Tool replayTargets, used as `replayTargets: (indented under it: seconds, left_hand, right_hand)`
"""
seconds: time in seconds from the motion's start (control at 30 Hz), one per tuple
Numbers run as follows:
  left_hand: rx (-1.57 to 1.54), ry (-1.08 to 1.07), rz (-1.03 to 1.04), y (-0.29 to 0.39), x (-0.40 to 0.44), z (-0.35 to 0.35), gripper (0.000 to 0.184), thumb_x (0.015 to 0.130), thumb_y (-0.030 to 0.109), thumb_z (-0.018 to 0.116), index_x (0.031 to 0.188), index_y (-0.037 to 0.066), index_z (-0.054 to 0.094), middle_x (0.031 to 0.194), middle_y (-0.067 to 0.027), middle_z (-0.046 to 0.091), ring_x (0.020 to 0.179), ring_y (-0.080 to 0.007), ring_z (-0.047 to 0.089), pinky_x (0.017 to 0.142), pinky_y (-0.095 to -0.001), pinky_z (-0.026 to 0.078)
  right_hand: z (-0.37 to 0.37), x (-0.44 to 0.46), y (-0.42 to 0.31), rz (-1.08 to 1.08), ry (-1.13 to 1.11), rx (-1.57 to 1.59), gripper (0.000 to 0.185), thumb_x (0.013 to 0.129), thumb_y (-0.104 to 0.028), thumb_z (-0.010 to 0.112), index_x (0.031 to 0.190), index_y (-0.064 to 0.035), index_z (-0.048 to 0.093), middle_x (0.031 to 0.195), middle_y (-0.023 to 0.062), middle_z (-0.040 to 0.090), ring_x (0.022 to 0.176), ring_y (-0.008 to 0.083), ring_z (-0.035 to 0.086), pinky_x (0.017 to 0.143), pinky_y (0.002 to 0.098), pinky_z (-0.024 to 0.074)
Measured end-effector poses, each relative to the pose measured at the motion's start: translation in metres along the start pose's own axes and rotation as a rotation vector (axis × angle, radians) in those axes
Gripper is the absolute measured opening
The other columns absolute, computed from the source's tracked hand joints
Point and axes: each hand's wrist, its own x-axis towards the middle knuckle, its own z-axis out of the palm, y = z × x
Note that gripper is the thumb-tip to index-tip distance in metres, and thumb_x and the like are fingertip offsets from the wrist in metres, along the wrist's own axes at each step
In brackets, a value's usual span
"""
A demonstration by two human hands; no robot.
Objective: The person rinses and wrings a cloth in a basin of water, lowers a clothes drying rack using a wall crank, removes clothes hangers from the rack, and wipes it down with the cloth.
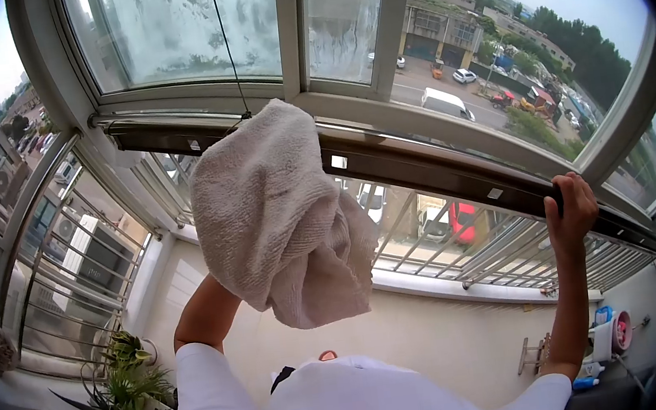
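A pale, crumpled cloth (pixel 281 219) hangs at the end of my left arm, in front of a long dark brown rail (pixel 421 162). My left hand is hidden behind or under the cloth, so its fingers do not show. My right hand (pixel 574 206) is wrapped over the rail toward its right end, fingers curled around it. A thin dark cord (pixel 226 45) runs down to the rail just above the cloth. Small light rectangular patches show along the rail's face.
Large framed windows (pixel 184 34) stand beyond the rail, with metal railings (pixel 432 249) below. Potted plants (pixel 127 402) are at the lower left. A small wooden stool (pixel 533 353), a pink basin (pixel 622 330) and bottles (pixel 590 370) sit at the lower right.
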Motion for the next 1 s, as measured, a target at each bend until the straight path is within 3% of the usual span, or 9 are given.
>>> replayTargets:
  seconds: [0.23, 0.3, 0.43, 0.53, 0.7, 0.8, 0.87, 0.93, 1.0]
  left_hand:
    - [-0.271, -0.231, 0.075, 0.02, 0.055, 0.049, 0.038, 0.067, 0.024, 0.074, 0.099, 0.006, 0.063, 0.092, -0.0094, 0.064, 0.085, -0.0279, 0.061, 0.074, -0.0359, 0.049]
    - [-0.195, -0.523, -0.005, 0.043, 0.074, 0.059, 0.017, 0.072, 0.017, 0.061, 0.084, 0.005, 0.064, 0.085, -0.0138, 0.064, 0.08, -0.0294, 0.062, 0.075, -0.0384, 0.048]
    - [-0.504, -0.94, -0.008, 0.073, 0.121, 0.074, 0.033, 0.079, 0.028, 0.058, 0.099, 0.003, 0.062, 0.097, -0.017, 0.063, 0.091, -0.0321, 0.06, 0.081, -0.0377, 0.047]
    - [-0.603, -1.247, -0.034, 0.075, 0.138, 0.088, 0.045, 0.081, 0.033, 0.058, 0.116, 0.004, 0.056, 0.11, -0.0176, 0.059, 0.101, -0.0306, 0.057, 0.088, -0.0361, 0.044]
    - [-0.832, -1.23, 0.012, 0.079, 0.134, 0.089, 0.044, 0.082, 0.037, 0.056, 0.112, 0.005, 0.058, 0.104, -0.0171, 0.062, 0.095, -0.0286, 0.06, 0.083, -0.0366, 0.047]
    - [-0.902, -1.225, -0.075, 0.069, 0.132, 0.082, 0.043, 0.082, 0.039, 0.057, 0.109, 0.005, 0.059, 0.099, -0.0162, 0.063, 0.092, -0.03, 0.061, 0.082, -0.0393, 0.047]
    - [-0.444, -1.121, -0.069, 0.059, 0.127, 0.047, 0.045, 0.081, 0.04, 0.063, 0.107, 0.004, 0.058, 0.099, -0.0152, 0.064, 0.094, -0.0306, 0.061, 0.084, -0.0402, 0.046]
    - [-0.155, -0.634, 0.024, 0.045, 0.091, 0.016, 0.036, 0.084, 0.03, 0.062, 0.111, 0.006, 0.057, 0.104, -0.0142, 0.062, 0.098, -0.0285, 0.06, 0.088, -0.0397, 0.045]
    - [-0.205, -0.499, 0.099, 0.041, 0.078, 0.022, 0.031, 0.087, 0.027, 0.058, 0.109, 0.006, 0.057, 0.101, -0.0145, 0.063, 0.096, -0.0287, 0.06, 0.09, -0.0407, 0.043]
  right_hand:
    - [0.002, 0.004, -0.009, -0.019, 0.107, -0.001, 0.042, 0.089, -0.048, 0.048, 0.079, -0.0071, 0.051, 0.064, 0.0089, 0.048, 0.056, 0.0267, 0.052, 0.052, 0.0359, 0.0404]
    - [-0.001, 0.003, -0.015, -0.004, 0.07, -0.006, 0.042, 0.088, -0.048, 0.048, 0.08, -0.0071, 0.051, 0.064, 0.0086, 0.049, 0.056, 0.0265, 0.052, 0.052, 0.0357, 0.0405]
    - [-0.008, 0.009, -0.021, 0.019, 0.046, 0.045, 0.042, 0.088, -0.048, 0.049, 0.079, -0.0071, 0.05, 0.063, 0.0075, 0.049, 0.054, 0.0253, 0.051, 0.05, 0.0348, 0.0395]
    - [-0.025, 0.013, -0.029, 0.001, 0.019, -0.043, 0.055, 0.087, -0.058, 0.041, 0.108, -0.0089, 0.054, 0.104, 0.0133, 0.057, 0.093, 0.0313, 0.057, 0.083, 0.0459, 0.0424]
    - [-0.03, 0.06, -0.112, -0.092, -0.114, 0.348, 0.077, 0.079, -0.061, 0.052, 0.131, -0.0053, 0.041, 0.135, 0.0222, 0.038, 0.122, 0.0402, 0.039, 0.1, 0.0574, 0.0277]
    - [0.001, 0.076, -0.121, -0.009, -0.115, 0.379, 0.079, 0.067, -0.037, 0.075, 0.128, -0.002, 0.041, 0.115, 0.0196, 0.054, 0.105, 0.0356, 0.054, 0.089, 0.0457, 0.0432]
    - [0.018, 0.075, -0.107, -0.001, -0.108, 0.365, 0.073, 0.063, -0.028, 0.078, 0.123, -0.0024, 0.046, 0.107, 0.0172, 0.058, 0.096, 0.0328, 0.059, 0.082, 0.0415, 0.0476]
    - [0.028, 0.066, -0.088, -0.035, -0.109, 0.236, 0.065, 0.061, -0.02, 0.079, 0.117, -0.0028, 0.05, 0.099, 0.0144, 0.061, 0.088, 0.0303, 0.061, 0.075, 0.0378, 0.0504]
    - [0.01, 0.069, -0.074, -0.056, -0.204, 0.327, 0.045, 0.071, -0.016, 0.072, 0.108, 0.0005, 0.054, 0.096, 0.015, 0.06, 0.086, 0.0269, 0.061, 0.073, 0.0336, 0.0499]
